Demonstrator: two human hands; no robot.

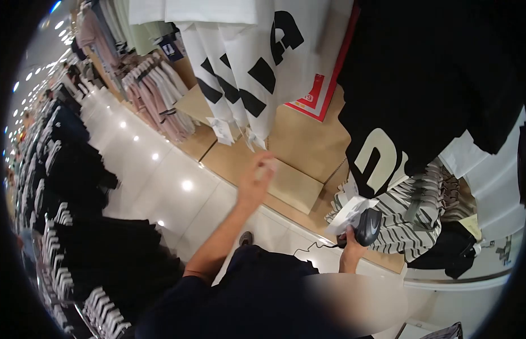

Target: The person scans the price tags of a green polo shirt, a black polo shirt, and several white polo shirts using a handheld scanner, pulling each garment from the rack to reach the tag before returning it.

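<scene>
In the head view my left hand (256, 182) is raised just below the hanging white shirts (240, 62) with black print. Its fingers are curled and blurred, with something small and pale at the tips that I cannot make out. White paper tags (223, 131) dangle from the shirt hems close above it. On the right, my right hand (351, 252) is wrapped around a dark barcode scanner (369, 227), its cable trailing left. White tags (351, 213) overlap the scanner's upper left side, under a black shirt (410, 73) with a cream print.
Behind the scanner hang striped shirts (407, 220). A wooden display base (297, 183) runs below the clothes, with a red-and-white sign (315, 97) above it. Black garments on a rack (122, 248) stand at left, across the tiled floor (155, 175). Pink and white clothes (155, 96) hang farther back.
</scene>
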